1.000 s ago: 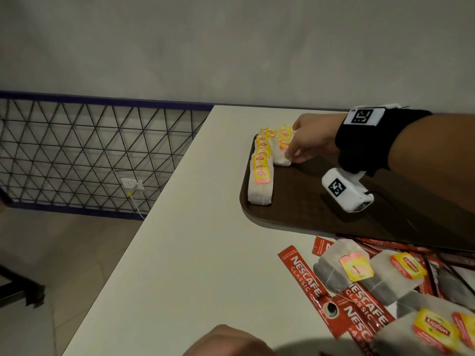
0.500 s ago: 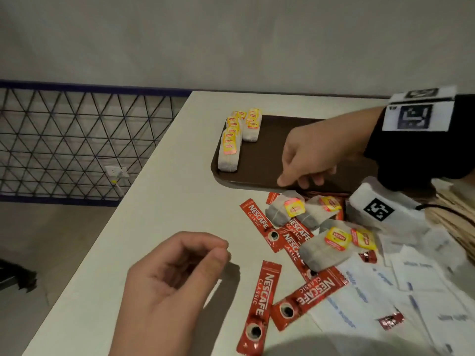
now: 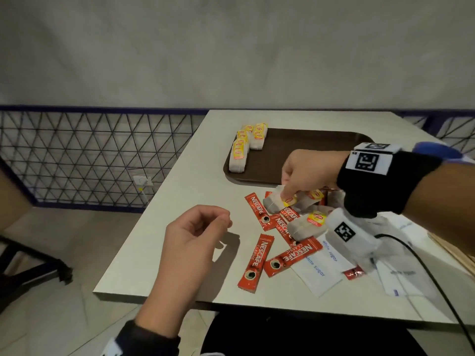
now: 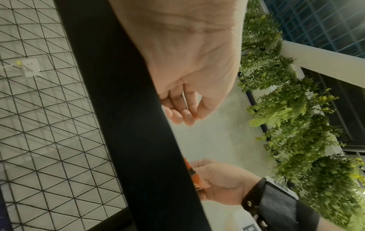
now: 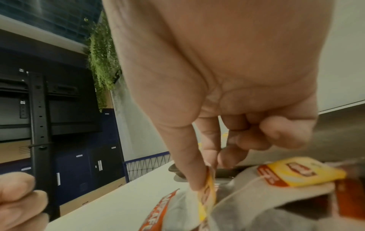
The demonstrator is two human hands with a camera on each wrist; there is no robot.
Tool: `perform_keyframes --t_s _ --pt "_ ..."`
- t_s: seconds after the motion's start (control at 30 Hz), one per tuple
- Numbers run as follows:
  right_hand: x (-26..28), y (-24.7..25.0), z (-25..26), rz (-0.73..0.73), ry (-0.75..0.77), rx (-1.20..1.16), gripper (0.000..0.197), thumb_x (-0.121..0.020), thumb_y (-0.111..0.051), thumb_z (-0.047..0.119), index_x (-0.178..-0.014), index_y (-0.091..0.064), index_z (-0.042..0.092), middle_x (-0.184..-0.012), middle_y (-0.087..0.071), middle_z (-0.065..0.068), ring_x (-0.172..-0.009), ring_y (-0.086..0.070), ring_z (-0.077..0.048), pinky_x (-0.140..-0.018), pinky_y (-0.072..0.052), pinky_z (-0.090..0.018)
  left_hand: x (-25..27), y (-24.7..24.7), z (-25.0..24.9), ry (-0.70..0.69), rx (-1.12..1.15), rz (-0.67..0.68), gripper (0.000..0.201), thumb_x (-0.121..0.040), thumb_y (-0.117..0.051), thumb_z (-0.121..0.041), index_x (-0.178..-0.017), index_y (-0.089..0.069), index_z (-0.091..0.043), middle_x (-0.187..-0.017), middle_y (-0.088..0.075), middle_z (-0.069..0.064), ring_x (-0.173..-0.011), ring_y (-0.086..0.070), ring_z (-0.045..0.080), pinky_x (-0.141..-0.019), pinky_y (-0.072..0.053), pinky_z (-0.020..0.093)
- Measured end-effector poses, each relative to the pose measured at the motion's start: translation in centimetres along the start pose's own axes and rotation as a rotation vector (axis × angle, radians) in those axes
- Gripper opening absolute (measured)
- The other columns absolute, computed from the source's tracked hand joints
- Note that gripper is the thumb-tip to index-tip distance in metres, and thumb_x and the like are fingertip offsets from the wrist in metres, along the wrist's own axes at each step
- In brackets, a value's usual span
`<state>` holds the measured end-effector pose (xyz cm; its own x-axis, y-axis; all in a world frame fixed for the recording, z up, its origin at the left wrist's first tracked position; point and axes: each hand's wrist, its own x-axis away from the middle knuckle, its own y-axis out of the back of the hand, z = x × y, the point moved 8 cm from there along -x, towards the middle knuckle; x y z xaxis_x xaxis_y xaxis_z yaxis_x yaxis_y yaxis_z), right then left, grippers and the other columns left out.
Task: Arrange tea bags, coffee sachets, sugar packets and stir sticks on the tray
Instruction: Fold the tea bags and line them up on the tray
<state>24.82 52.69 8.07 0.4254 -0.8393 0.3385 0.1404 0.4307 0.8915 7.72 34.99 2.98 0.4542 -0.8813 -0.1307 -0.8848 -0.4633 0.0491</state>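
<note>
- Left hand (image 3: pixel 195 235) — fingers loosely curled, empty, above the worktop (image 3: pixel 164 227).
- Coffee sachets (image 3: pixel 255 262) — just right of it.
- Right hand (image 3: pixel 305 173) — pinching a tea bag (image 3: pixel 276 202) directly beneath, tray (image 3: pixel 295 150) just beyond.

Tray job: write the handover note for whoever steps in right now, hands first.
Right hand: pinching a tea bag from the loose pile in front of the tray.
Left hand: hangs over the table, fingers loosely curled, holding nothing.
Done: two short rows of tea bags at the tray's left end.
Left: the remaining tea bags, the red coffee sachets, the white sugar packets, all on the table. Stir sticks lie at the right edge, barely in view.
</note>
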Motion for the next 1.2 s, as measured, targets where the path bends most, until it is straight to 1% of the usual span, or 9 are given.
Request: perform_keyframes --t_s 0.17,0.27,0.37,0.47,0.57,0.67,0.9,1.03,1.2 --pt "4.0 0.6 1.4 0.0 0.133 -0.232 0.007 -0.092 -0.074 0.022 -0.095 -0.072 0.016 -0.084 -0.076 -0.003 -0.077 -0.072 -0.015 -0.069 -0.056 -0.028 -0.1 -0.1 -0.2 0.003 0.03 0.012 0.014 -0.092 -0.069 -0.014 -0.084 -0.077 -0.022 -0.082 -0.075 0.001 -0.078 -0.069 0.02 -0.077 -0.057 0.036" --pt "6.7 0.5 2.2 0.028 0.224 -0.452 0.01 -0.092 -0.074 0.019 -0.1 -0.072 0.013 -0.089 -0.079 -0.006 -0.08 -0.076 -0.02 -0.073 -0.059 -0.033 0.4 -0.7 -0.9 -0.019 0.054 0.064 0.01 -0.092 -0.069 -0.014 -0.097 -0.075 -0.019 -0.089 -0.076 -0.001 -0.071 -0.07 0.009 -0.075 -0.055 0.038" --pt "8.9 -1.5 3.1 0.12 0.301 -0.666 0.013 -0.091 -0.074 0.013 -0.103 -0.072 0.008 -0.092 -0.077 -0.016 -0.078 -0.072 -0.026 -0.069 -0.056 -0.036 1.1 -1.7 -1.6 -0.09 0.018 0.183 0.024 -0.089 -0.074 -0.025 -0.112 -0.07 -0.022 -0.106 -0.075 -0.006 -0.092 -0.072 0.009 -0.076 -0.054 0.026" --pt "10.4 -4.7 3.8 0.179 0.36 -0.854 0.015 -0.091 -0.073 0.008 -0.107 -0.071 0.006 -0.091 -0.076 -0.021 -0.076 -0.07 -0.03 -0.067 -0.055 -0.037 1.5 -2.7 -1.5 -0.099 0.033 0.324 0.041 -0.079 -0.074 -0.035 -0.116 -0.071 -0.017 -0.11 -0.074 0.003 -0.105 -0.069 0.019 -0.087 -0.057 0.032" --pt "10.8 -6.9 3.2 0.086 0.345 -1.015 0.02 -0.092 -0.07 0.003 -0.112 -0.069 0.008 -0.084 -0.075 -0.02 -0.072 -0.072 -0.03 -0.061 -0.058 -0.033 1.7 -3.1 -1.2 -0.08 0.027 0.382 0.024 -0.084 -0.077 -0.016 -0.106 -0.075 -0.005 -0.095 -0.075 0.018 -0.087 -0.071 0.023 -0.079 -0.057 0.031" --pt "10.8 -8.0 1.9 -0.085 0.33 -1.112 0.028 -0.092 -0.07 0.0 -0.117 -0.066 0.013 -0.078 -0.074 -0.017 -0.071 -0.072 -0.033 -0.064 -0.058 -0.036 1.6 -3.1 -1.0 -0.063 -0.014 0.365 0.012 -0.085 -0.076 -0.004 -0.097 -0.076 -0.003 -0.086 -0.075 0.019 -0.071 -0.069 0.02 -0.068 -0.055 0.026" --pt "10.9 -9.8 0.5 -0.373 0.306 -1.307 0.03 -0.088 -0.074 -0.004 -0.109 -0.07 0.017 -0.076 -0.072 -0.014 -0.063 -0.068 -0.03 -0.063 -0.059 -0.044 1.0 -2.6 -0.4 -0.037 -0.015 0.282 0.006 -0.085 -0.079 -0.015 -0.088 -0.076 -0.01 -0.083 -0.076 0.011 -0.071 -0.07 0.02 -0.069 -0.057 0.029" --pt "10.9 -10.1 0.4 -0.402 0.339 -1.23 0.023 -0.089 -0.073 -0.001 -0.105 -0.074 0.017 -0.081 -0.074 -0.012 -0.072 -0.072 -0.036 -0.067 -0.061 -0.044 1.1 -2.8 -0.5 -0.042 -0.017 0.308 0.012 -0.088 -0.074 -0.02 -0.092 -0.077 -0.009 -0.081 -0.076 0.004 -0.068 -0.067 0.011 -0.064 -0.052 0.02" --pt "10.8 -10.1 0.1 -0.422 0.405 -1.219 0.026 -0.091 -0.071 -0.001 -0.104 -0.079 0.02 -0.084 -0.073 -0.012 -0.071 -0.07 -0.03 -0.064 -0.058 -0.04 1.2 -2.8 -0.3 -0.034 -0.014 0.336 0.018 -0.089 -0.071 -0.025 -0.096 -0.078 -0.01 -0.088 -0.076 0.009 -0.075 -0.067 0.022 -0.069 -0.056 0.026"
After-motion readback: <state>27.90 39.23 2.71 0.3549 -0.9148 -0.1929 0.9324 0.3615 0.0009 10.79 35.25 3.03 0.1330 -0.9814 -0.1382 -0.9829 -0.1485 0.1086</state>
